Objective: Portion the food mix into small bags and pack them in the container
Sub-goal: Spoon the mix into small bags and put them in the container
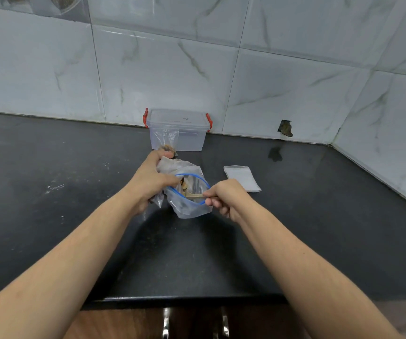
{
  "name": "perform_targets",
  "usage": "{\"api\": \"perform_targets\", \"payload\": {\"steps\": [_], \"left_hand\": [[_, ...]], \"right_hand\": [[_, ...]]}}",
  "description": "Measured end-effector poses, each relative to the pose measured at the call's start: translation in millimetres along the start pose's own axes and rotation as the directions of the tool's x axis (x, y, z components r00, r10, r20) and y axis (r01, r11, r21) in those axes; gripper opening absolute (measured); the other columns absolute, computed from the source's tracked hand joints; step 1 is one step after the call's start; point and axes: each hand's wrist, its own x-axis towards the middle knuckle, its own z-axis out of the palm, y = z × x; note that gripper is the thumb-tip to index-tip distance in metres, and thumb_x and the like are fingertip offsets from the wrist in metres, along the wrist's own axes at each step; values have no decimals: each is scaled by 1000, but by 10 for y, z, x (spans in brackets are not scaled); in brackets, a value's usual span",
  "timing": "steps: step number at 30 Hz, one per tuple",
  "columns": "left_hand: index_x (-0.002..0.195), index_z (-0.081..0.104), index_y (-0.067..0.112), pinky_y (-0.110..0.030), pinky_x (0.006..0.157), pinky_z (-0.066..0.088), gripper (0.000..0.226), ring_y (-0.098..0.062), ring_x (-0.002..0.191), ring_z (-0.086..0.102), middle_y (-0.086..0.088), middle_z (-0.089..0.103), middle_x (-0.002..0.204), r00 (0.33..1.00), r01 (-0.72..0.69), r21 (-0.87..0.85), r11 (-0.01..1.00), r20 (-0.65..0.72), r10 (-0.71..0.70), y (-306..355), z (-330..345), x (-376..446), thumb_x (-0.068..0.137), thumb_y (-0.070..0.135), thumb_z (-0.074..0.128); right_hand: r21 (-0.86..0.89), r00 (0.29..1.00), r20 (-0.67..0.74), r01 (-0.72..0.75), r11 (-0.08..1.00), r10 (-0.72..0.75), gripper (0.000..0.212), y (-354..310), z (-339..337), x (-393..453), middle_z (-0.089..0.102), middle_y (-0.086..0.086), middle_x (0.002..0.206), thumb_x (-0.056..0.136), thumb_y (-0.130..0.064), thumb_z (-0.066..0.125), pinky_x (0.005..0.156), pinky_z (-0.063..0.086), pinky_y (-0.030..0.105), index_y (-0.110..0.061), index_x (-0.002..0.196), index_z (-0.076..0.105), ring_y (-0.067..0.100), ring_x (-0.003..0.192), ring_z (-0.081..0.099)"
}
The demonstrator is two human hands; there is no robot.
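Worktop point(50, 167): dark stone counter, set against a pale marbled tile wall point(282, 77).
Large bag point(192, 204): clear zip bag with blue rim, mouth open, standing mid-counter between both hands.
Food mix point(184, 187): brown pieces inside the large bag, seen through its mouth.
Left hand point(151, 183): fingers curled round the large bag's left rim, together with a crumpled small clear bag point(170, 165).
Right hand point(224, 196): fingers closed on a pale wooden stick point(194, 196), possibly a spoon handle; its far end reaches into the large bag.
Container point(178, 129): clear box with red clips at the wall, behind the hands; a bag with brown contents shows inside.
Spare bags point(242, 178): flat clear stack, right of the large bag.
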Motion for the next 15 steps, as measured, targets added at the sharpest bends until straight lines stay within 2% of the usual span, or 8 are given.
{"api": "perform_targets", "payload": {"steps": [4, 6, 8, 10, 13, 15], "left_hand": [[120, 45, 25, -43, 73, 56, 59, -29, 93, 62, -10, 51, 116, 999, 27, 39, 999, -39, -25, -41, -71, -3, 74, -6, 65], [121, 44, 24, -43, 70, 57, 61, -29, 89, 63, -11, 51, 115, 998, 41, 38, 998, -54, -38, -55, -103, 3, 73, -6, 65], [123, 43, 22, -38, 64, 54, 61, -25, 85, 62, -11, 51, 114, 997, 32, 41, 999, -73, -29, -58, -114, -6, 74, -7, 64], [124, 42, 20, -35, 65, 52, 61, -21, 84, 59, -10, 51, 114, 995, 0, 63, 998, -101, 6, -65, -110, -4, 73, -5, 65], [128, 39, 19, -25, 65, 45, 66, -15, 82, 54, -3, 49, 111, 985, -60, 208, 976, -146, 92, -73, -102, -18, 72, 0, 68], [130, 37, 19, -27, 70, 42, 70, -20, 91, 54, -1, 51, 113, 968, -90, 347, 934, -189, 164, -86, -109, -40, 70, 8, 72]], "right_hand": [[116, 997, 41, -76, 990, 71, 25, 15, -60, 9, 53, -3, 38, 90, -7, 54, 29, 24, 12, -8, 66, 58, 2, 26, 38], [110, 999, 10, -50, 993, 50, 24, 9, -94, 7, 54, -3, 40, 90, -7, 54, 29, 24, 12, -8, 66, 59, 1, 27, 38], [10, 999, -43, 15, 1000, -15, 21, -12, -117, -18, 55, -2, 47, 89, -9, 56, 30, 24, 14, -9, 68, 61, 2, 29, 37], [-91, 987, -94, 122, 988, -131, 16, -44, -118, -46, 58, 0, 53, 87, -11, 58, 31, 27, 15, -8, 74, 65, 4, 32, 38], [-355, 916, -161, 293, 888, -367, 14, -78, -106, -63, 64, 0, 60, 84, -15, 61, 53, 48, 24, -11, 78, 73, 9, 50, 50], [-458, 882, -189, 309, 834, -431, 14, -93, -109, -57, 65, -1, 66, 81, -19, 63, 60, 49, 28, -16, 72, 72, 14, 60, 55]]}}
